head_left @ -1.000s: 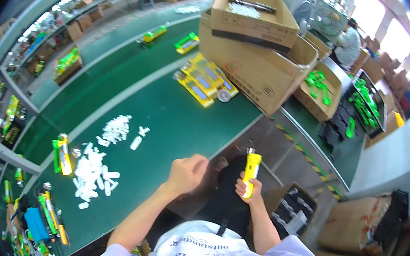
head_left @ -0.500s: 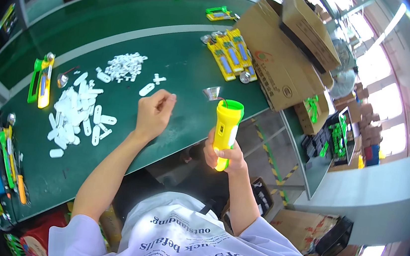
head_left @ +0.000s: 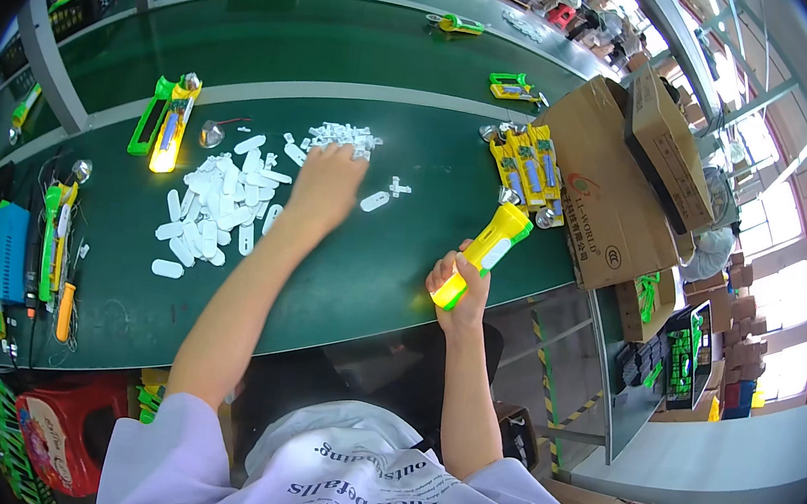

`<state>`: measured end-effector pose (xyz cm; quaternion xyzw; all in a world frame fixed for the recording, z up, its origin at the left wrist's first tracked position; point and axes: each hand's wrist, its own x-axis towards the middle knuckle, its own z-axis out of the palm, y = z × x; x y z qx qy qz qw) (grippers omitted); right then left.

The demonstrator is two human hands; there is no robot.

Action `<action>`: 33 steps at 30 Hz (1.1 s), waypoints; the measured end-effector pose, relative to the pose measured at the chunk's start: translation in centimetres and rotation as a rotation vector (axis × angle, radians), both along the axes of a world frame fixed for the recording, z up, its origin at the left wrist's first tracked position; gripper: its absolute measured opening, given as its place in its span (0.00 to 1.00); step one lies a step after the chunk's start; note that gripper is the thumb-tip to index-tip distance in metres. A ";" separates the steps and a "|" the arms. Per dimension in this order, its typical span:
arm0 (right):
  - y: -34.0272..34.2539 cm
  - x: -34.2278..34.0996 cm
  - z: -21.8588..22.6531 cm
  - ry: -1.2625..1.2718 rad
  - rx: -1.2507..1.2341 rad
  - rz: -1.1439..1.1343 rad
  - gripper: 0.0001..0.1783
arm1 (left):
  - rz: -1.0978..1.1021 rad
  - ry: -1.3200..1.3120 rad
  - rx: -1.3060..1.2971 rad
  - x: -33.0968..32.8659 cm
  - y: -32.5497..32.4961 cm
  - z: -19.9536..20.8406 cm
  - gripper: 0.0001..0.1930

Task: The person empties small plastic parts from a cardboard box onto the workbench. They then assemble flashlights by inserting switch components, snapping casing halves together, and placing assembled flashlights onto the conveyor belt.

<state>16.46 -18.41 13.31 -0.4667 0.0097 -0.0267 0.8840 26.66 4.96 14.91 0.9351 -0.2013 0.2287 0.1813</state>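
My right hand (head_left: 459,283) is wrapped round the lower end of a yellow and green flashlight (head_left: 495,245). It is tilted, its wide end up and to the right, with a silver reflector (head_left: 511,196) at that end. A light panel lies along its side. My left hand (head_left: 328,190) reaches over a heap of small white plastic pieces (head_left: 361,136), fingers down at the heap's near edge. Those fingertips are hidden, so whether they pinch a piece is unclear. Left of that arm lies a larger pile of white oval plates (head_left: 217,203).
One white plate (head_left: 374,201) lies apart right of my left hand. Opened yellow flashlight halves (head_left: 527,167) sit beside a large cardboard box (head_left: 611,195). A green-yellow flashlight shell (head_left: 172,129) stands at the left, near tools and a blue box (head_left: 6,255).
My left hand has gone from a closed hand over the table to the heap of small white pieces. The flashlight has tipped to the right in my right hand. The whole view has shifted.
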 end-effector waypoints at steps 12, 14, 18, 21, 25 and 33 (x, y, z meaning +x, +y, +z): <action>-0.7 -0.3 -0.3 -0.031 0.161 0.178 0.19 | -0.238 0.240 -0.685 -1.6 -1.6 -0.1 0.05; -0.4 -0.3 -0.7 0.046 0.368 0.361 0.20 | -0.285 0.392 -0.742 -2.9 -2.8 -0.2 0.05; 1.7 -0.8 -0.3 0.083 0.268 0.473 0.21 | -0.503 0.929 -1.160 -3.7 -3.8 -1.0 0.04; 1.9 -0.7 0.0 0.070 0.225 0.494 0.20 | -0.584 1.030 -1.354 -3.7 -3.7 -1.5 0.05; 1.5 -0.7 0.0 0.079 0.245 0.514 0.22 | -0.609 1.046 -1.425 -3.8 -3.6 -1.1 0.08; 1.9 -0.8 0.6 0.103 0.062 0.515 0.24 | -0.659 1.064 -1.424 -4.0 -3.6 -1.3 0.07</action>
